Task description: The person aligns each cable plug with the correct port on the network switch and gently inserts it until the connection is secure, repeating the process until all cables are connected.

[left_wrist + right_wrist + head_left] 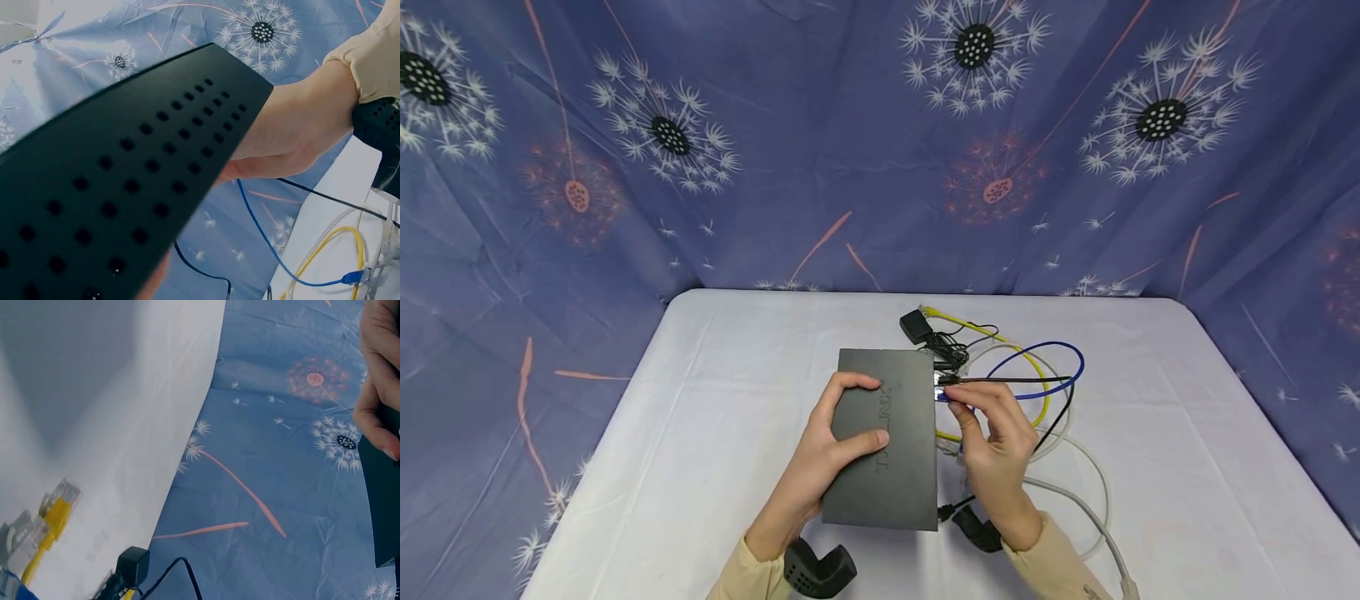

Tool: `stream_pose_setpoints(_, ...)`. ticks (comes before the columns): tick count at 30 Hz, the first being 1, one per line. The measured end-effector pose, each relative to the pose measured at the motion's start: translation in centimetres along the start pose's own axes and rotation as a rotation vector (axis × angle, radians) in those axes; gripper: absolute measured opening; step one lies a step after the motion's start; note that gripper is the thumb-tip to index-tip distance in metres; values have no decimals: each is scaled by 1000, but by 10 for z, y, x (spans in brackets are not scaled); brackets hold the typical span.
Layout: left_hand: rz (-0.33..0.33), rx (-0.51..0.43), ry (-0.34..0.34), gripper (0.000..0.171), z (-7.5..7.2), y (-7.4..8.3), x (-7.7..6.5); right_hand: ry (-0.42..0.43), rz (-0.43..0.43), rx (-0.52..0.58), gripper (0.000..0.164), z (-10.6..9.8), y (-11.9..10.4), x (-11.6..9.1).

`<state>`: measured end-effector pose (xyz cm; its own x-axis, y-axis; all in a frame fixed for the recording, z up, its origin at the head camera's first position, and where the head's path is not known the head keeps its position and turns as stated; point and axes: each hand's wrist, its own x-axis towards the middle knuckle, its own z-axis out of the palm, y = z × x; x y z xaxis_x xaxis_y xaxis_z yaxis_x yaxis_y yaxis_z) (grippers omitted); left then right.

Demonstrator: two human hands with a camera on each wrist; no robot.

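A flat black network switch [906, 492] with an embossed logo is held over the table in the head view. My left hand [823, 458] grips it from the left, thumb and forefinger lying on the top face. At the switch's right edge, my right hand [1000, 437] pinches the blue network cable's plug [943, 397] at a port. The blue cable [1081, 358] loops off to the right. Just above that plug, a black cable [1007, 380] runs out from the same edge. The switch's vented side [144, 165] fills much of the left wrist view.
A black power adapter [916, 326] with bundled wire lies behind the switch. Yellow cable [1047, 404] and pale grey cable [1101, 525] coil on the white table [1187, 467] to the right. A black plug [946, 512] sits at the switch's near right corner. Patterned blue cloth [820, 150] hangs behind.
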<state>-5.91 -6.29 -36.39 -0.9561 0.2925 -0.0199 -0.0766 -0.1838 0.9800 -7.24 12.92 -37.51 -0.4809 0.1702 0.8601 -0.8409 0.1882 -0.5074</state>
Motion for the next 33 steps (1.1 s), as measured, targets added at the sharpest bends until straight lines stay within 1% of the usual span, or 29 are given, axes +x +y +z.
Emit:
stream_pose_setpoints(7,34,28,29,50,-2,1,2,-41,-18,-24,6,1,-5,5)
stream_pose_setpoints(9,37,25,34,50,-2,1,2,-55,-16,-25,8,2,-9,7)
stream_pose_setpoints(13,36,13,39,50,-1,0,3,-78,-2,-42,17,2,-14,9)
stream_pose_setpoints(17,38,-1,34,50,-1,-1,3,-84,16,-59,23,1,-15,9)
stream_pose_setpoints(19,37,-5,35,51,0,-1,3,-84,16,-62,22,1,-15,8)
stream_pose_setpoints(24,27,11,61,51,0,-1,3,-80,2,-69,10,0,-14,7)
stream_pose_setpoints(29,29,32,94,51,-2,-1,4,-88,8,-55,12,-2,-13,5)
stream_pose_setpoints(33,27,26,102,51,-4,-2,4,-93,18,-71,13,-6,-13,5)
